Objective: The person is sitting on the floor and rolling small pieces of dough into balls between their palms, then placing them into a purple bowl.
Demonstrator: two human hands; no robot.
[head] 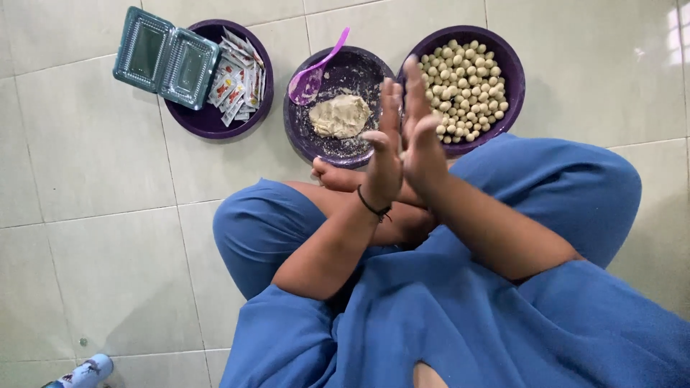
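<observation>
Item: two hands pressed palm to palm, centre of the frame, above the crossed legs of a person seated on a tiled floor (93, 158).

Left hand (383, 154): flat, fingers extended toward the top of the frame, a dark cord bracelet (374, 208) at the wrist. Right hand (422, 140): flat against it, fingers likewise extended. Grip: both hands unclenched, palms together; whether anything lay pinched between the palms could not be told, as the contact face was hidden.

Dough (340, 116): a pale lump in the middle purple bowl (316, 140), just above and left of the joined hands in the frame. The left hand stood nearer to it; the lump lay broad and low, its longer side running roughly left to right.

Pink spoon (316, 68): resting in the same bowl, handle pointing toward the upper right of the frame.

Dough balls (467, 90): many small pale balls filling the right purple bowl (514, 79), directly beyond the right hand's fingertips, which overlapped the bowl's near rim in view.

Upper left of the frame: a third purple bowl (208, 122) holding small sachets (237, 79), with an open clear hinged container (165, 57) resting across its rim.

Lower left corner: a pale patterned object (90, 370), only partly in view.
</observation>
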